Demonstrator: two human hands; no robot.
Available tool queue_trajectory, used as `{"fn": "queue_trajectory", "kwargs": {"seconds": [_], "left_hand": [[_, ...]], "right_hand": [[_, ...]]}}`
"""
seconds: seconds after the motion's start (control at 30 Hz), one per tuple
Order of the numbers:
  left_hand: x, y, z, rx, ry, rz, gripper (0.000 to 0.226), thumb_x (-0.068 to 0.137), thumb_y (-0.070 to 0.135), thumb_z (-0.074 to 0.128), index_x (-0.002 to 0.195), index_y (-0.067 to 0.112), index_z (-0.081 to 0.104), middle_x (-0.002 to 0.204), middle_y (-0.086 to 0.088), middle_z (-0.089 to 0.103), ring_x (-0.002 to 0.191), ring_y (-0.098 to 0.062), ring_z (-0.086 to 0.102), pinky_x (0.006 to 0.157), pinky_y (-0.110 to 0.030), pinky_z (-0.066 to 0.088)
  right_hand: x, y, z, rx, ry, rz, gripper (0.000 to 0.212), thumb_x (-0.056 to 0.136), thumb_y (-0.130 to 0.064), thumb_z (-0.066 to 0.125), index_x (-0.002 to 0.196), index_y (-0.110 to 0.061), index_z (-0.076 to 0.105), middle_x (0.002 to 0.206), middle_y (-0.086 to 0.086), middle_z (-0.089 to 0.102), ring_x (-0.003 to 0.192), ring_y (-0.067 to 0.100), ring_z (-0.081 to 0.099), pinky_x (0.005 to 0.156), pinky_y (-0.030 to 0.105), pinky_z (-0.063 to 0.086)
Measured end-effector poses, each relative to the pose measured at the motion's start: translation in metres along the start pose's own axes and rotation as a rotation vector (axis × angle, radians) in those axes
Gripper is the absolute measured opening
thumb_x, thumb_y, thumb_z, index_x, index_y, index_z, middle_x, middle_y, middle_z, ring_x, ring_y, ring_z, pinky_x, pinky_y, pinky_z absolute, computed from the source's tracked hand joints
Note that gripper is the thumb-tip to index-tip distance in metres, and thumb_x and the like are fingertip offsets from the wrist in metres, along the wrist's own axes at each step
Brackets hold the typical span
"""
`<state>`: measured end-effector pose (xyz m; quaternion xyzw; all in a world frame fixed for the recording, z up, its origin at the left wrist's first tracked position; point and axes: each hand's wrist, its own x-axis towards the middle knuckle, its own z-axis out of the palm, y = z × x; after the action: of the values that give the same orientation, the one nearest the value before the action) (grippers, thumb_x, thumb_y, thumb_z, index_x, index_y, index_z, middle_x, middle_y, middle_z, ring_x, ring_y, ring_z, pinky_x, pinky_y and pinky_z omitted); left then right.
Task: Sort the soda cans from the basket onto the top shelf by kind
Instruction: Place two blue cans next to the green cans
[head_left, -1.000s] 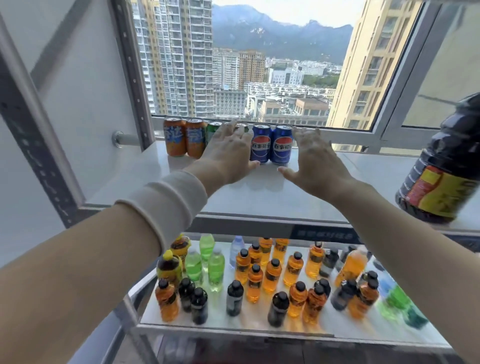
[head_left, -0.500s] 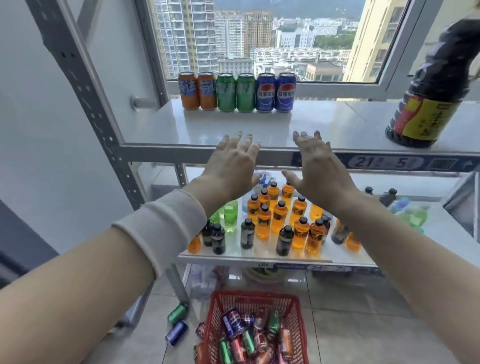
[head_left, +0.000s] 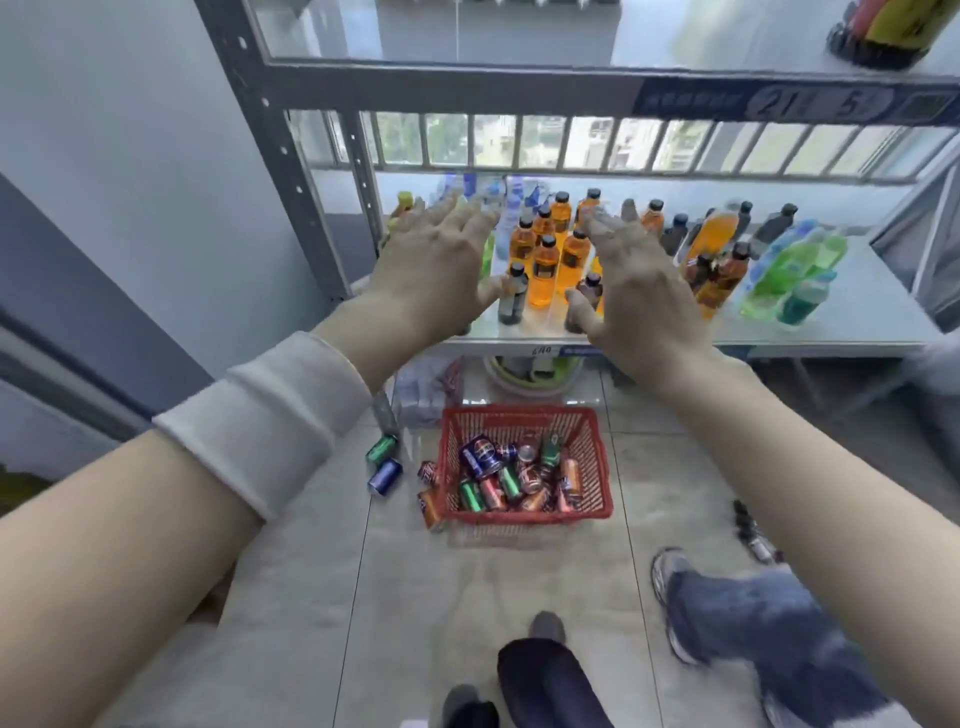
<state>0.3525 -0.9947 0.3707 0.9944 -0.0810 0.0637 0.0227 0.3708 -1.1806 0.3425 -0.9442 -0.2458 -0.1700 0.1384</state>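
Observation:
A red basket (head_left: 602, 499) stands on the tiled floor below the shelving, holding several blue, green, orange and red soda cans (head_left: 511, 475). My left hand (head_left: 439, 265) and my right hand (head_left: 641, 283) hover palm-down and empty, fingers spread, in front of the middle shelf, well above the basket. The top shelf (head_left: 519, 80) runs across the top of the view; its row of cans is out of sight.
Several small drink bottles (head_left: 545, 260) crowd the middle shelf (head_left: 857, 322). A green can (head_left: 382, 448), a blue can (head_left: 385, 475) and orange cans (head_left: 428, 506) lie on the floor left of the basket. A dark sauce bottle (head_left: 883, 31) stands at the top right. Another person's legs (head_left: 769, 618) are near.
Both hands have come away from the can row on the top shelf and dropped to middle-shelf height, empty. The view has tilted down, showing the basket and the floor.

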Motion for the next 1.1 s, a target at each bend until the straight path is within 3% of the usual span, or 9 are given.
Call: {"fn": "queue_trajectory", "kwargs": {"seconds": [0.17, 0.5, 0.67, 1.1], "left_hand": [[-0.027, -0.011, 0.035, -0.034, -0.087, -0.027, 0.064, 0.093, 0.041, 0.045, 0.146, 0.012, 0.022, 0.154, -0.009, 0.022, 0.143, -0.025, 0.018, 0.117, -0.041, 0.010], [-0.001, -0.004, 0.106, -0.055, -0.222, -0.045, 0.063, 0.095, 0.041, 0.041, 0.147, 0.013, 0.019, 0.155, -0.008, 0.021, 0.143, -0.024, 0.015, 0.117, -0.039, 0.009], [0.037, 0.007, 0.147, -0.104, -0.255, -0.106, 0.062, 0.094, 0.040, 0.042, 0.147, 0.014, 0.020, 0.154, -0.006, 0.022, 0.143, -0.022, 0.017, 0.117, -0.038, 0.010], [0.054, 0.025, 0.271, -0.188, -0.584, -0.284, 0.062, 0.094, 0.041, 0.044, 0.146, 0.016, 0.023, 0.154, -0.005, 0.024, 0.142, -0.022, 0.020, 0.116, -0.036, 0.014]], "right_hand": [[-0.040, -0.003, 0.034, 0.015, -0.044, 0.020, 0.061, 0.084, -0.015, 0.064, 0.136, 0.006, 0.038, 0.137, 0.025, 0.045, 0.132, 0.040, 0.037, 0.110, 0.050, 0.031], [-0.056, 0.049, 0.092, 0.060, -0.196, 0.112, 0.062, 0.085, -0.017, 0.063, 0.138, 0.002, 0.037, 0.142, 0.022, 0.041, 0.137, 0.036, 0.030, 0.114, 0.046, 0.025], [-0.037, 0.098, 0.124, 0.125, -0.232, 0.179, 0.061, 0.089, -0.019, 0.058, 0.142, -0.001, 0.032, 0.146, 0.017, 0.036, 0.140, 0.030, 0.025, 0.117, 0.038, 0.018], [-0.058, 0.179, 0.225, 0.284, -0.524, 0.425, 0.063, 0.090, -0.023, 0.057, 0.144, -0.005, 0.029, 0.149, 0.010, 0.033, 0.144, 0.024, 0.016, 0.117, 0.033, 0.017]]}}
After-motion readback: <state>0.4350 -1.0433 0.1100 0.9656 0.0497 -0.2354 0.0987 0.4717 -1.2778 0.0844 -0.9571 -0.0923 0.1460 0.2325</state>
